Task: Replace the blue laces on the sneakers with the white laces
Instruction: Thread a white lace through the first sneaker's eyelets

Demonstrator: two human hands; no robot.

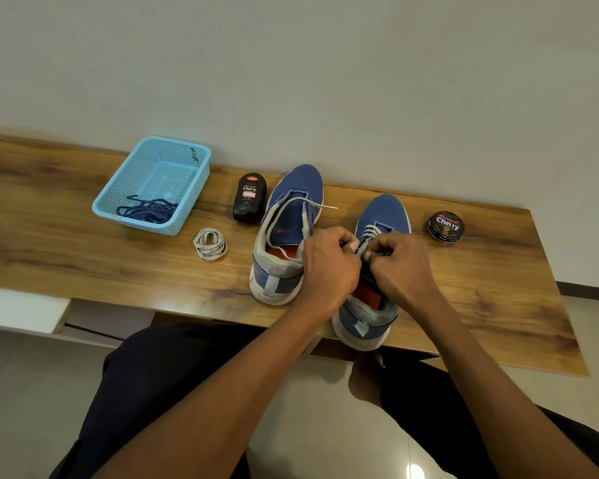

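Two blue sneakers stand on the wooden table (83,257), toes pointing away from me. The right sneaker (382,216) has a white lace (370,233) crossed through its lower eyelets. My left hand (329,264) and my right hand (400,267) meet over its tongue, each pinching a part of that white lace. The left sneaker (293,202) has no crossed lacing; a white lace end (320,204) lies loose across its open throat. A coiled white lace (210,244) lies left of it. Blue laces (147,210) are heaped in a light blue basket (118,188).
A black Cherry polish bottle (249,198) lies between the basket and the left sneaker. A round Cherry polish tin (445,226) sits right of the right sneaker. The right sneaker's heel overhangs the table's near edge above my lap. A wall runs behind the table.
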